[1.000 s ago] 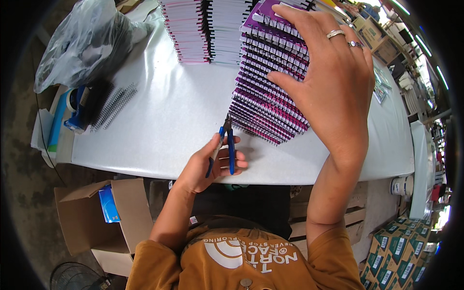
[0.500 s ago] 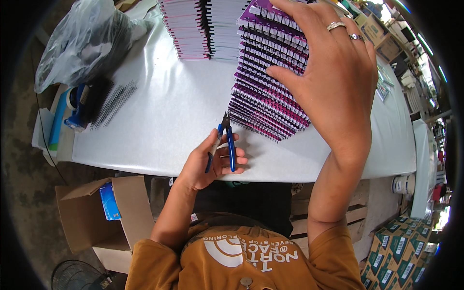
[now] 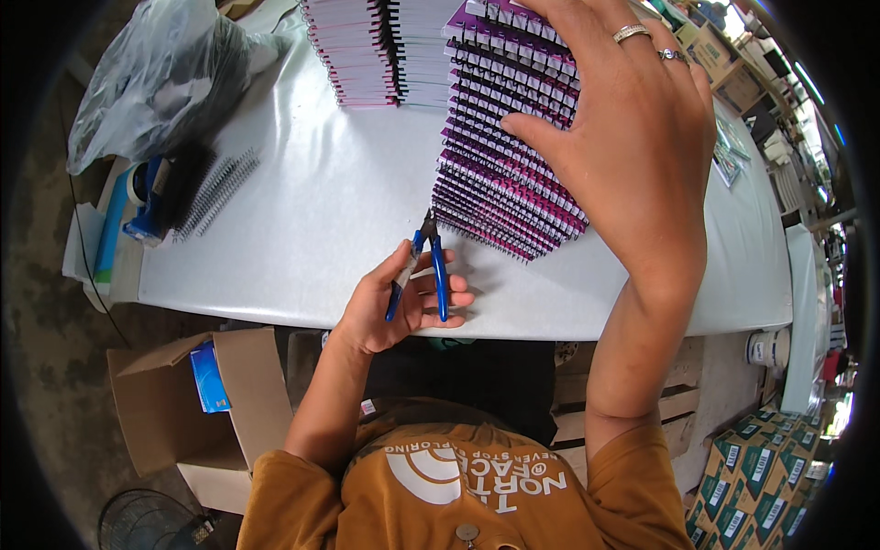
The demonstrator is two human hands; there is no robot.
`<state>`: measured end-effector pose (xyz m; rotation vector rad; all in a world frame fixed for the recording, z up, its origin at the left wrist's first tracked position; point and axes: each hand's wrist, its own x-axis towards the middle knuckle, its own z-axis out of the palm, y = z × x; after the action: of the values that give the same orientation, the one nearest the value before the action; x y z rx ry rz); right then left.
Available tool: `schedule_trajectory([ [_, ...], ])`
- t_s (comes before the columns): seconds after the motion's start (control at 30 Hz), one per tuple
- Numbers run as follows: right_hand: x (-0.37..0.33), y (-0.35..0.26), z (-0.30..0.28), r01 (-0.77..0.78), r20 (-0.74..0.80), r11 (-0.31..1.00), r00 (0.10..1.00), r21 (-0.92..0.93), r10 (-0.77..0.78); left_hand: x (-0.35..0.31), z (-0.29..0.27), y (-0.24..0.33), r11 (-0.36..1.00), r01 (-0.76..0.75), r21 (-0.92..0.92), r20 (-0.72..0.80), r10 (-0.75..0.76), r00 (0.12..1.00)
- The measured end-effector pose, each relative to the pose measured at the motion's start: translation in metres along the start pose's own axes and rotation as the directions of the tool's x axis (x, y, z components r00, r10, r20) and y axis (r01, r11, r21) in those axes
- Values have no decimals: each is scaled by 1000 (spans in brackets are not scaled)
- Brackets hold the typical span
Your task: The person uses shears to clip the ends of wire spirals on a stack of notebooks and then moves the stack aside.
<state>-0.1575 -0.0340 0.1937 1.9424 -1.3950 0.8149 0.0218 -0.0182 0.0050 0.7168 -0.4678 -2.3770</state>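
Observation:
My left hand (image 3: 385, 298), near the front edge of the table, holds blue-handled wire cutters (image 3: 440, 280) loosely between thumb and fingers. The cutters' jaws point up beside the lower left corner of a fanned stack of purple notebooks (image 3: 500, 174) with dark wire bindings. Over the right side of that stack spreads my right hand (image 3: 632, 137), rings on two fingers. Its thumb is stretched apart from the fingers and lies over the bindings. Some of its fingertips are cut off by the top of the view, so how firmly they touch the notebooks cannot be seen.
More wire-bound notebooks (image 3: 353, 55) stand at the back of the white table (image 3: 284, 247). Loose binding wires (image 3: 215, 192), a tape dispenser (image 3: 151, 206) and a clear plastic bag (image 3: 165, 82) are at the left. An open cardboard box (image 3: 257, 394) sits below.
The top of the purple notebook stack has shifted slightly left under my right hand. My left hand and the cutters stay nearly in place.

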Motion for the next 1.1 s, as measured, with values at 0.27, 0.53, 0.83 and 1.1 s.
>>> schedule_trajectory([
  [0.27,-4,4,4,41,-101,998,994,50,-36,1,2,16,942,72,329,-188,-9,982],
  [0.53,-5,4,4,55,-120,996,992,76,-46,0,12,14,784,134,606,-303,72,950],
  [0.83,-5,4,5,67,-108,997,992,47,-62,3,-16,14,994,92,67,-25,-90,996],
  [1.1,-6,5,7,71,-119,997,991,41,-66,-2,20,17,612,246,752,-406,136,904],
])
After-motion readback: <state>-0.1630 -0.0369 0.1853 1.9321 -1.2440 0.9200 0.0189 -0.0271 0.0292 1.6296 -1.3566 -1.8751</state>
